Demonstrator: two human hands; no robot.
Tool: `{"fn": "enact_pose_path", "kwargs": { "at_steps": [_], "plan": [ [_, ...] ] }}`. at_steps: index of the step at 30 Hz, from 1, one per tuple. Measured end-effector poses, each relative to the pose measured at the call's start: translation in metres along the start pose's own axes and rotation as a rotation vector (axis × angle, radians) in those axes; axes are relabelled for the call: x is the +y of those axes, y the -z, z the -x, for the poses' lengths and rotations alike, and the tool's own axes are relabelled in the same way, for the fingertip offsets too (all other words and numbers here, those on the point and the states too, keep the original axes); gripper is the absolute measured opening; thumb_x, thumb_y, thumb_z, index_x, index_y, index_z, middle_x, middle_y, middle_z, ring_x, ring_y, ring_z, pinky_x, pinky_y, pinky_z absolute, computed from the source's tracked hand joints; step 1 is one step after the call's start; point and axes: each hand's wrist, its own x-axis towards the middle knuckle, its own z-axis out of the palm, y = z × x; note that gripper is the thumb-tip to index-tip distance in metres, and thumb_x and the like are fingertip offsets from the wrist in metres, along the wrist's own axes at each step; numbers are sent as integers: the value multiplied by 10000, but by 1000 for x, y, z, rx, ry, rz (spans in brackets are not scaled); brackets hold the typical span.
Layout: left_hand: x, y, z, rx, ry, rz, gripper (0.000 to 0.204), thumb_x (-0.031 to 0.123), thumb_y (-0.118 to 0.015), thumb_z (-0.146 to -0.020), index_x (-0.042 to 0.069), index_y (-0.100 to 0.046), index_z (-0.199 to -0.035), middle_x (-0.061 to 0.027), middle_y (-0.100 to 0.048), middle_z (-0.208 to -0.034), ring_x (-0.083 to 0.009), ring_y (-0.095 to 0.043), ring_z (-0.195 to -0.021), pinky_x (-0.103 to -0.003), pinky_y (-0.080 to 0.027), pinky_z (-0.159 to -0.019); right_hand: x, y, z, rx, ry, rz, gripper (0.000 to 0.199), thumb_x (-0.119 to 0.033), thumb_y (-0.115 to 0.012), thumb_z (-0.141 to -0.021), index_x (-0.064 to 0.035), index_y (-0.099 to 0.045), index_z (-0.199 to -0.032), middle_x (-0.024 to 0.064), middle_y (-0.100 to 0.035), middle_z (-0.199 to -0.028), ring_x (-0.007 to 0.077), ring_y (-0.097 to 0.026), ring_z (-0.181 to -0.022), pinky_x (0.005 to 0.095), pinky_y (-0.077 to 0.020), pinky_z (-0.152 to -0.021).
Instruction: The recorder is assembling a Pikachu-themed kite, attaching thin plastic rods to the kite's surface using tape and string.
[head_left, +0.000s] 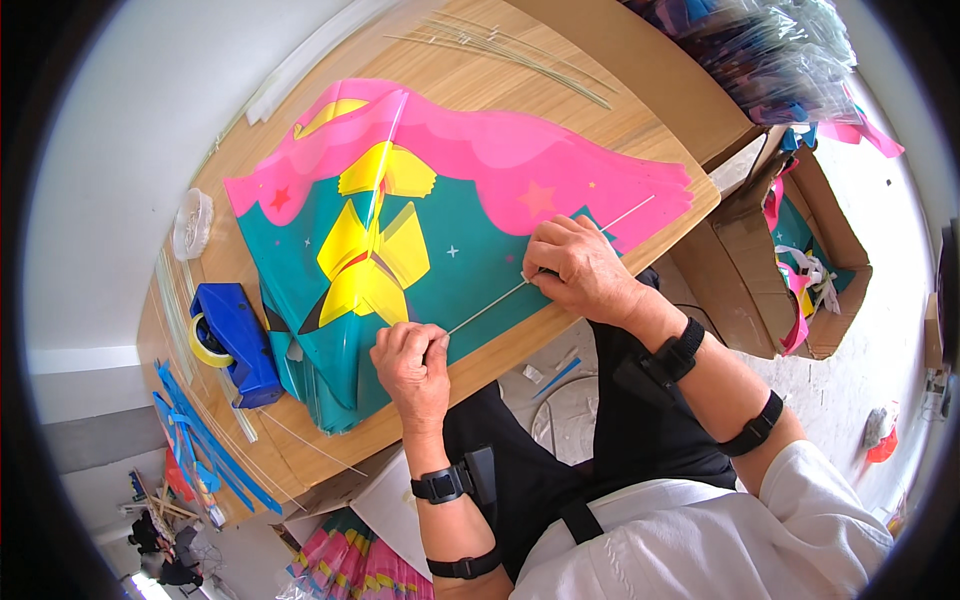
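Observation:
A large thin plastic sheet (480,240) lies over the wooden table, teal with a wavy pink border and a yellow bow-like figure along a raised fold; it looks like a kite sail. Across its near right part runs a thin white rod (490,307). My left hand (411,368) is closed at the rod's left end, fingers curled down against the sheet's near edge. Farther along, my right hand (582,262) pinches the same rod, whose other end sticks out over the pink corner. My fingertips are partly hidden under both hands.
Left of the sheet stand a blue tape dispenser (238,345) and a clear plastic dish (192,225). Blue strips (210,440) lie at the table's left edge, loose thin rods (500,50) at its far side. A cardboard box (725,270) with plastic pieces sits on the right.

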Motion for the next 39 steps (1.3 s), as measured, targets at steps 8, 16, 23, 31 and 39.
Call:
{"fn": "enact_pose_path", "kwargs": {
  "at_steps": [8, 16, 23, 31, 39],
  "plan": [
    [-1, 0, 1, -3, 2, 4, 161, 30, -738, -684, 103, -612, -752, 0, -585, -771, -220, -539, -798, -351, -394, -742, 0, -1, 0, 35, 13, -16, 60, -98, -645, -729, -110, -591, -706, 23, -538, -776, 217, -544, -830, 368, -392, -711],
    [-1, 0, 0, -6, -2, 9, 154, 36, -735, -684, 112, -621, -752, 4, -577, -758, -222, -542, -803, -356, -393, -743, 4, -1, 0, 5, 36, 34, 79, -134, -628, -771, -119, -572, -718, 25, -516, -779, 222, -542, -833, 375, -394, -711],
    [-1, 0, 0, -5, -22, 19, 164, 28, -737, -675, 108, -610, -742, -2, -575, -761, -227, -538, -792, -356, -394, -744, 6, -5, 1, 22, 41, 52, 92, -160, -622, -792, -132, -576, -718, 26, -506, -783, 214, -544, -849, 376, -391, -711],
    [2, 1, 0, -5, -13, 6, 165, 34, -744, -684, 108, -613, -753, 0, -576, -768, -221, -535, -802, -355, -390, -749, 5, -1, 0, -14, 10, 36, 84, -145, -622, -790, -130, -584, -717, 26, -505, -784, 212, -550, -838, 371, -395, -710],
    [2, 1, 0, -11, -23, 9, 152, 1, -717, -688, 74, -616, -776, -38, -586, -768, -241, -541, -788, -353, -409, -744, 6, 1, -1, -21, 24, 16, 47, -133, -623, -761, -126, -591, -727, 36, -522, -799, 234, -560, -845, 381, -409, -716]
  ]
}}
